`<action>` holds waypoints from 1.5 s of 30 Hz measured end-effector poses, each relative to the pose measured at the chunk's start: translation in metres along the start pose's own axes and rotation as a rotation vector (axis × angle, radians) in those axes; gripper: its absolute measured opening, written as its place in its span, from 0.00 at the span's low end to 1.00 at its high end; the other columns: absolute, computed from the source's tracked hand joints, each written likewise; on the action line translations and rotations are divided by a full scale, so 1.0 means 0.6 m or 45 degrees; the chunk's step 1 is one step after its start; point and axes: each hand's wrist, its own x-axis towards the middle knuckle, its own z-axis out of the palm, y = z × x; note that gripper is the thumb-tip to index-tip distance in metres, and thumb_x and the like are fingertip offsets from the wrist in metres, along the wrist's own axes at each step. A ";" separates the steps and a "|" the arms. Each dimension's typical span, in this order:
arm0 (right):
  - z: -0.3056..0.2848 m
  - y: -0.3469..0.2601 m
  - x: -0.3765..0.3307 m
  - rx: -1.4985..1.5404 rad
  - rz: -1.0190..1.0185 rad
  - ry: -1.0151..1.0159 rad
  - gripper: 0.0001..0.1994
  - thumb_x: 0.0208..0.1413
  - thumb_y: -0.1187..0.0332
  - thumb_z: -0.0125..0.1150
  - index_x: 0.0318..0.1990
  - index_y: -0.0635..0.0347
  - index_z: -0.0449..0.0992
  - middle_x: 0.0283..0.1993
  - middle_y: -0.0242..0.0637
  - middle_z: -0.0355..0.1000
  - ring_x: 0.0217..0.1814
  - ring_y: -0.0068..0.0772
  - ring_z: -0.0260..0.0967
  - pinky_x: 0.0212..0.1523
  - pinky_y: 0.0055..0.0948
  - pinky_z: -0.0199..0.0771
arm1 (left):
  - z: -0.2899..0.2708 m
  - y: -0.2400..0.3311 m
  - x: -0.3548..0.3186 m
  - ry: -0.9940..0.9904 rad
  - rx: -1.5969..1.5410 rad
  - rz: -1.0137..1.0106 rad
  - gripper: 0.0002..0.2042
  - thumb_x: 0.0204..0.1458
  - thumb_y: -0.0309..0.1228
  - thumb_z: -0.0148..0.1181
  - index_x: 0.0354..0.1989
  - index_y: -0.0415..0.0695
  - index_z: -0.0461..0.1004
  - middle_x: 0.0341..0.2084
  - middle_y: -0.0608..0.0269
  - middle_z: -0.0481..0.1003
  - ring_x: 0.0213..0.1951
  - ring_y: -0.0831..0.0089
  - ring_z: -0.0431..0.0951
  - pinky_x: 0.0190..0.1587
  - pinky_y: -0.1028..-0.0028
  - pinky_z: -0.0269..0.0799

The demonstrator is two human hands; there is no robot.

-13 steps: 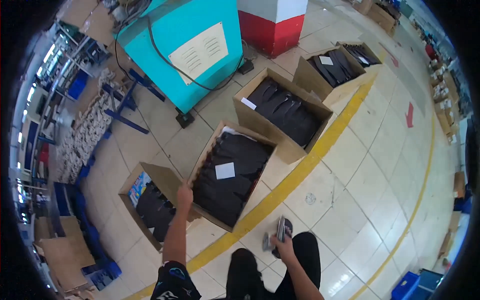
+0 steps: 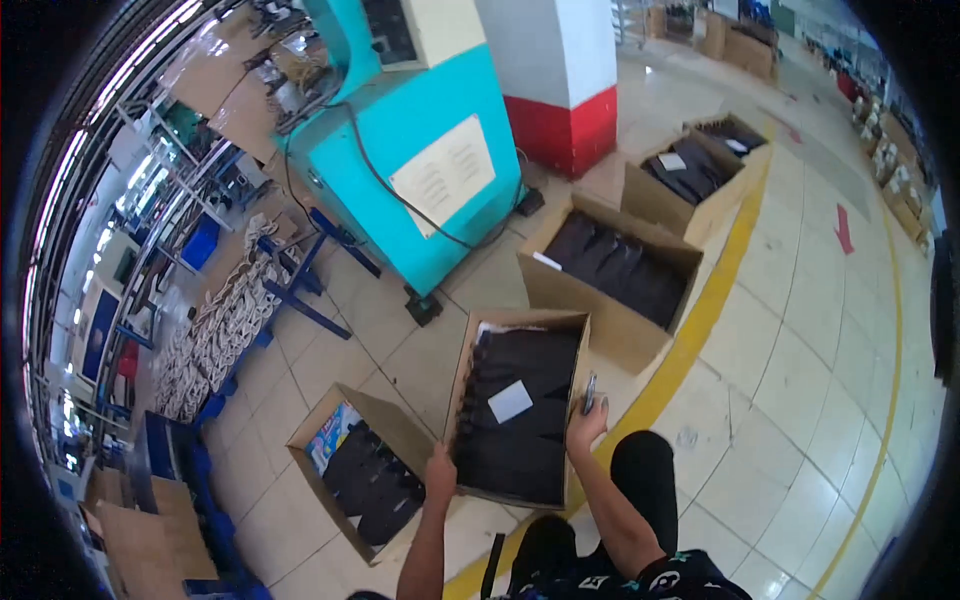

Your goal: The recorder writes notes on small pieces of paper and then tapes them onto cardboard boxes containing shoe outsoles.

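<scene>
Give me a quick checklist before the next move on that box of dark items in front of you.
1. Left hand grips the near left corner of the cardboard box: ok.
2. Right hand at the box's right wall: ok.
3. Right hand free: not ok, it holds a small dark object.
4. White slip lying on the dark stacked items: ok.
5. Box clear of the neighbouring open box on the left: cannot tell, they look very close.

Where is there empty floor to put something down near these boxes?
Bare pale tile floor lies right of the yellow floor line. A smaller patch sits between the teal machine and the open cardboard box of dark items. The boxes themselves are full.
</scene>
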 end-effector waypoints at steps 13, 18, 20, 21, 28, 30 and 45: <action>0.135 -0.194 0.239 0.178 -0.762 -0.121 0.13 0.54 0.64 0.63 0.39 0.63 0.72 0.33 0.44 0.72 0.34 0.46 0.71 0.35 0.40 0.70 | -0.061 0.160 0.089 0.546 0.047 -0.098 0.23 0.56 0.28 0.53 0.59 0.32 0.61 0.50 0.39 0.69 0.53 0.46 0.68 0.53 0.56 0.67; -0.202 -0.195 0.192 0.675 0.120 -1.058 0.07 0.57 0.65 0.62 0.35 0.56 0.71 0.24 0.22 0.63 0.23 0.15 0.58 0.24 0.20 0.59 | -0.048 0.150 0.265 0.276 -0.152 -0.179 0.24 0.51 0.30 0.60 0.55 0.33 0.64 0.45 0.41 0.71 0.51 0.48 0.70 0.53 0.58 0.69; -0.317 -0.130 0.195 0.597 0.321 -1.156 0.09 0.55 0.63 0.64 0.33 0.54 0.71 0.22 0.22 0.61 0.20 0.16 0.57 0.20 0.21 0.57 | 0.004 0.129 0.333 0.195 -0.167 -0.344 0.31 0.46 0.36 0.66 0.56 0.32 0.64 0.43 0.42 0.72 0.50 0.47 0.72 0.53 0.59 0.70; -0.344 -0.096 0.196 0.614 0.430 -1.211 0.09 0.55 0.63 0.64 0.32 0.54 0.71 0.22 0.22 0.61 0.21 0.16 0.58 0.21 0.21 0.57 | 0.031 0.087 0.366 0.098 -0.192 -0.471 0.33 0.43 0.38 0.68 0.55 0.31 0.63 0.44 0.41 0.73 0.49 0.45 0.73 0.53 0.59 0.70; -0.383 -0.035 0.261 0.660 0.817 -1.185 0.06 0.55 0.68 0.62 0.32 0.51 0.69 0.24 0.20 0.60 0.24 0.16 0.57 0.23 0.21 0.54 | 0.086 -0.007 0.328 0.122 0.158 -0.677 0.20 0.48 0.41 0.64 0.44 0.41 0.73 0.45 0.45 0.72 0.50 0.48 0.71 0.49 0.54 0.70; -0.361 -0.009 0.305 0.667 0.755 -1.154 0.10 0.55 0.65 0.64 0.40 0.56 0.71 0.28 0.25 0.65 0.24 0.21 0.62 0.22 0.24 0.63 | 0.054 0.087 0.317 0.429 -0.377 -0.296 0.08 0.55 0.28 0.55 0.40 0.36 0.70 0.36 0.40 0.72 0.41 0.43 0.73 0.41 0.56 0.69; -0.335 -0.224 0.289 1.236 -0.938 -1.999 0.07 0.44 0.72 0.70 0.26 0.56 0.74 0.29 0.37 0.71 0.31 0.41 0.65 0.36 0.35 0.60 | -0.097 0.459 -0.104 -0.191 -1.538 -0.176 0.14 0.55 0.38 0.57 0.30 0.37 0.73 0.16 0.66 0.67 0.18 0.80 0.61 0.23 0.78 0.57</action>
